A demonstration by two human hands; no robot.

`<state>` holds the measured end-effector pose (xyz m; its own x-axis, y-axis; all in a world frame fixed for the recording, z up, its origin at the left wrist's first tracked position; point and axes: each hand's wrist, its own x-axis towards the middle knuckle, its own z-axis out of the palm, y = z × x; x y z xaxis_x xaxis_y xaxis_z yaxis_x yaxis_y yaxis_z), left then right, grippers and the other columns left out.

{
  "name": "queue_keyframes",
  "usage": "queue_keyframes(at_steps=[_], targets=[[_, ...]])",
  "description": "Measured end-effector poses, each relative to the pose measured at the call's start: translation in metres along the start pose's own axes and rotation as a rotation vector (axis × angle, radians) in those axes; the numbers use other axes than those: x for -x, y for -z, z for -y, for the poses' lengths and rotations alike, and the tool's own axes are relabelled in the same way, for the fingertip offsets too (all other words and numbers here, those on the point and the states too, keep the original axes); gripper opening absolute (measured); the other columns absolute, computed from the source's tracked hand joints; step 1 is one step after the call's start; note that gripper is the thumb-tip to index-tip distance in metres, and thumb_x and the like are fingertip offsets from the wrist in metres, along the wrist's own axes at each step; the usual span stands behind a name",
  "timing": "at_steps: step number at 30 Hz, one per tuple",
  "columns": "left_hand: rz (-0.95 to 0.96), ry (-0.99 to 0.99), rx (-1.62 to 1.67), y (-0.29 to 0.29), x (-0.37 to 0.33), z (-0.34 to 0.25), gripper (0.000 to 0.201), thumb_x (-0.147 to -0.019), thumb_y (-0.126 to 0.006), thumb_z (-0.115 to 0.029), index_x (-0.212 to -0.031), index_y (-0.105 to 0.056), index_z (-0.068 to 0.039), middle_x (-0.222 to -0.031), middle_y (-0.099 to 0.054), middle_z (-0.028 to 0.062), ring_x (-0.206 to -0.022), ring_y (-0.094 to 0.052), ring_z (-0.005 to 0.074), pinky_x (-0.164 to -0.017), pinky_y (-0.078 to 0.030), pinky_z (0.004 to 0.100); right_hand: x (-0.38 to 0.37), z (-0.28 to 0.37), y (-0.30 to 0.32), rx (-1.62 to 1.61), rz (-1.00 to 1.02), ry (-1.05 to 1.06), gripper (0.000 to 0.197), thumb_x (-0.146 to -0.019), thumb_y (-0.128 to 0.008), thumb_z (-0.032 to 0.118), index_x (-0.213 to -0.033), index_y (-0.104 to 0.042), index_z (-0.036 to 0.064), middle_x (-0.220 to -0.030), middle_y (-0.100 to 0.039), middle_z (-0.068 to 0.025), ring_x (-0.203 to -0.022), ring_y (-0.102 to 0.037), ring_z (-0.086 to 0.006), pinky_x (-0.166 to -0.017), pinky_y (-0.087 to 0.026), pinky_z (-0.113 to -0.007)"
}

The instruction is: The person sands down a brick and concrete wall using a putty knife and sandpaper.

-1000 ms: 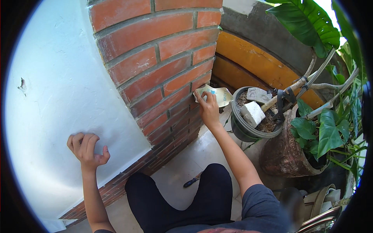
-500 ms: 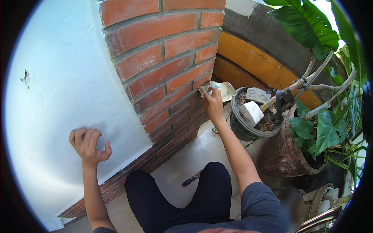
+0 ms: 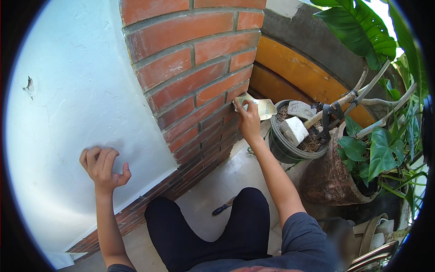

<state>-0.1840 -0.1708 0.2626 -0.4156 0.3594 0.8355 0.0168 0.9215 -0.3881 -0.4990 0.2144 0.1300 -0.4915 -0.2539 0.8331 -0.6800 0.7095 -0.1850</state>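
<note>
Between the thumb and fingers of my right hand (image 3: 249,121) is a curled cream sheet of sandpaper (image 3: 266,109), printed on its back. It lies against the outer edge of the red brick wall (image 3: 213,47), its free end sticking out toward a plant pot. The face pressed to the brick is hidden. My left hand (image 3: 105,167) is at the white plastered wall (image 3: 81,104), fingers bent and thumb held apart. Nothing shows in it; whether the fingertips touch the plaster I cannot tell.
A scraper-like tool (image 3: 222,208) with a dark handle lies on the tiled floor between my knees. Right of the sandpaper stands a grey pot (image 3: 290,156) holding soil and pale blocks. A larger brown pot (image 3: 324,181) with leafy plants is beyond it, beside a yellow ledge (image 3: 301,68).
The sandpaper's free end has tilted slightly, while my right hand stays at the brick edge. The view has shifted a little. My left hand keeps its pose by the white wall.
</note>
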Motion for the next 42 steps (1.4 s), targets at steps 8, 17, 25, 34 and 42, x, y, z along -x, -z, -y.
queue_keyframes(at_steps=[8,17,25,34,42], targets=[[0.014,0.008,0.003,0.001,0.003,0.0,0.026,-0.074,-0.07,-0.031,-0.087,-0.066,-0.009,-0.087,-0.069,0.0059,-0.096,-0.057,0.0304,-0.1,-0.039,0.0485,-0.003,0.004,0.002,0.02,0.011,0.029,0.061,-0.087,-0.066,-0.006,-0.142,-0.073,0.0185,-0.12,-0.058,-0.0116,-0.108,-0.06,-0.0354,-0.089,-0.055,-0.047],[-0.005,-0.005,0.007,-0.001,0.003,0.0,0.026,-0.075,-0.071,-0.031,-0.087,-0.066,-0.009,-0.087,-0.069,0.0057,-0.095,-0.057,0.0303,-0.099,-0.039,0.0482,-0.005,0.001,0.006,0.033,0.017,0.054,0.058,-0.088,-0.067,-0.005,-0.14,-0.074,0.0188,-0.119,-0.058,-0.0117,-0.107,-0.06,-0.0347,-0.088,-0.055,-0.047],[0.008,-0.004,0.002,0.003,0.002,0.0,0.026,-0.076,-0.071,-0.031,-0.088,-0.066,-0.008,-0.087,-0.069,0.0055,-0.096,-0.058,0.0305,-0.099,-0.039,0.0476,-0.005,0.003,0.008,0.034,0.024,0.028,0.056,-0.089,-0.067,-0.003,-0.139,-0.075,0.0189,-0.121,-0.059,-0.0122,-0.108,-0.06,-0.0346,-0.089,-0.056,-0.046],[0.003,-0.006,-0.018,0.001,0.001,0.002,0.026,-0.075,-0.073,-0.034,-0.087,-0.068,-0.011,-0.086,-0.069,0.0037,-0.096,-0.057,0.0285,-0.098,-0.039,0.0459,-0.002,0.006,0.003,-0.012,0.005,0.013,0.052,-0.09,-0.067,-0.003,-0.138,-0.076,0.0167,-0.121,-0.059,-0.012,-0.107,-0.06,-0.0349,-0.088,-0.056,-0.047],[0.026,-0.014,-0.04,0.001,0.002,0.0,0.025,-0.082,-0.07,-0.034,-0.089,-0.066,-0.01,-0.087,-0.068,0.0039,-0.098,-0.059,0.029,-0.1,-0.038,0.0459,0.004,0.005,-0.003,0.004,-0.013,-0.007,0.056,-0.089,-0.066,-0.004,-0.139,-0.075,0.0178,-0.122,-0.059,-0.0119,-0.108,-0.061,-0.0349,-0.087,-0.057,-0.046]])
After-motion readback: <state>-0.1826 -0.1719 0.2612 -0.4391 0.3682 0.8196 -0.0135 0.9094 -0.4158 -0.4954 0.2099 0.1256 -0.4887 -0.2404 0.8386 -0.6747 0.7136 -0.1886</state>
